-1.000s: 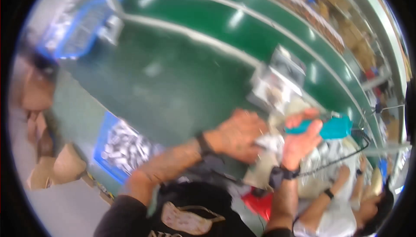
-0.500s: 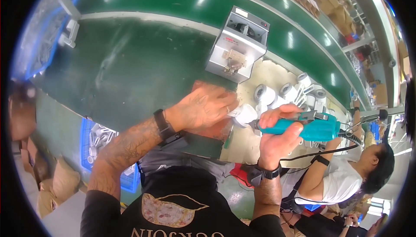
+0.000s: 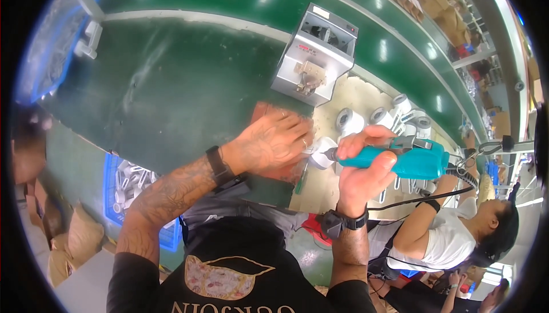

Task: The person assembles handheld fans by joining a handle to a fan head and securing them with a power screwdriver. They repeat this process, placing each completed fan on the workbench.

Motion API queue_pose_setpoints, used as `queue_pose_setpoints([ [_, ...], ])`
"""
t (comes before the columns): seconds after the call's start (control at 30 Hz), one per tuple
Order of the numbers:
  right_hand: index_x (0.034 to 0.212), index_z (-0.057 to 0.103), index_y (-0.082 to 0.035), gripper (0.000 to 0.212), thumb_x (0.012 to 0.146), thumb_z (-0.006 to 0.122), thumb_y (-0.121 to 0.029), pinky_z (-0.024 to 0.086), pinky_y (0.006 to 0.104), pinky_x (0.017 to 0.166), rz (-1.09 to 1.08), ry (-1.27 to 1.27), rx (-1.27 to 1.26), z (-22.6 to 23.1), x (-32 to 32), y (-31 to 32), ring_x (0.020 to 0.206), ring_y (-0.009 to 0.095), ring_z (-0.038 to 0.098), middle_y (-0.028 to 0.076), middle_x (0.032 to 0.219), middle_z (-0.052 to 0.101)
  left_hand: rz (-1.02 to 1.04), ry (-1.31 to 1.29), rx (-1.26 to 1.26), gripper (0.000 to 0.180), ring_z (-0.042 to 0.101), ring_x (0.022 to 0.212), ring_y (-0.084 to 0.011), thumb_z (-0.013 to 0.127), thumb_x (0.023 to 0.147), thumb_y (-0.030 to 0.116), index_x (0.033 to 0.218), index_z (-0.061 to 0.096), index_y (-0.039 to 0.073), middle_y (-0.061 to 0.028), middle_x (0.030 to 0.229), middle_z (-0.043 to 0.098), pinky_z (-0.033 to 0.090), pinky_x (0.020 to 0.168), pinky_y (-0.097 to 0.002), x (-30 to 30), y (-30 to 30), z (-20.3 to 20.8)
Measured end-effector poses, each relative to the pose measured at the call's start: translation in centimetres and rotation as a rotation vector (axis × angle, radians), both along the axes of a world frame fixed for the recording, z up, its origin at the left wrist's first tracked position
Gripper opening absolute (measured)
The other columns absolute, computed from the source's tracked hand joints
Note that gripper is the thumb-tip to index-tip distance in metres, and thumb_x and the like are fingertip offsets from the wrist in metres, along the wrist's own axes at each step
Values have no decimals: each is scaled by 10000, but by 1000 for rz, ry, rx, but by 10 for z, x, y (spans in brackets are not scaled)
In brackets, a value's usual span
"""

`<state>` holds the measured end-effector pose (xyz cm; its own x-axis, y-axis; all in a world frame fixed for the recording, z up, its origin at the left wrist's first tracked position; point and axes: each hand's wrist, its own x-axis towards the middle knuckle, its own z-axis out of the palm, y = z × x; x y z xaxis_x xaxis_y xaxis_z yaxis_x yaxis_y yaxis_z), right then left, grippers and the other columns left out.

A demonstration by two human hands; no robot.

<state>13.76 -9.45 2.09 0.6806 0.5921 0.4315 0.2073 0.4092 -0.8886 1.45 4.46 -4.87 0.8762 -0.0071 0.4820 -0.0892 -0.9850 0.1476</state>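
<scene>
My left hand [image 3: 273, 142] is closed at a white cylindrical fitting [image 3: 323, 152], its fingers gripping the left side of it above a brown-red pad [image 3: 289, 170]. My right hand [image 3: 366, 167] is wrapped around a teal electric screwdriver [image 3: 420, 160] lying nearly level, with a cable from its far right end. The screwdriver's nose points left and meets the fitting's right side; the exact contact of the bit is too small to see. Several similar white fittings [image 3: 350, 121] stand on the pale board just beyond my right hand.
A grey metal machine [image 3: 314, 56] stands on the green table [image 3: 189, 78]. Below the table's left edge sits a blue crate [image 3: 108, 196] of white parts. Another blue crate [image 3: 60, 76] is at far left. A co-worker in a white shirt [image 3: 443, 238] sits close on my right.
The screwdriver and my right hand have shifted slightly up and left, with the nose closer to the fitting. My left hand stays nearly in place. The co-worker has leaned a little.
</scene>
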Motion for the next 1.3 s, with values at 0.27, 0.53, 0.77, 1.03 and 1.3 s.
queue_pose_setpoints([
  [0.27,1150,542,21,716,949,589,-664,450,344,552,13,30,-9,1,1,-7,588,195,533,68,675,514,-10,-15,-120,477,633,1053,-232,711,867,320,1273,671,73,-58,1194,678,516,904,-377,3,-6,-2],
  [0.53,1141,539,28,694,962,587,-641,455,338,547,2,-11,-25,-4,0,-1,578,187,534,63,669,515,-33,15,-34,544,595,1154,-234,708,872,354,1353,626,115,-47,1278,639,488,962,-407,2,-7,-5],
  [0.77,1143,536,30,683,966,593,-627,454,338,546,37,-12,-42,-9,-5,-1,574,189,533,68,675,524,-38,95,-228,642,505,1273,-281,653,938,437,1493,492,157,-85,1427,529,382,1099,-487,-13,-8,2],
  [1.03,1145,536,44,657,969,618,-584,460,330,578,24,-6,-63,-21,-5,3,614,186,541,79,690,536,-63,112,-199,638,512,1269,-305,643,931,375,1481,492,89,-130,1372,553,386,1091,-474,-13,-7,3],
  [1.3,1085,529,24,568,986,626,-527,471,342,570,21,-7,-82,-32,-3,6,593,192,536,80,688,533,-54,108,-206,644,504,1287,-305,656,920,376,1472,500,83,-126,1377,556,376,1101,-481,-13,-8,2],
])
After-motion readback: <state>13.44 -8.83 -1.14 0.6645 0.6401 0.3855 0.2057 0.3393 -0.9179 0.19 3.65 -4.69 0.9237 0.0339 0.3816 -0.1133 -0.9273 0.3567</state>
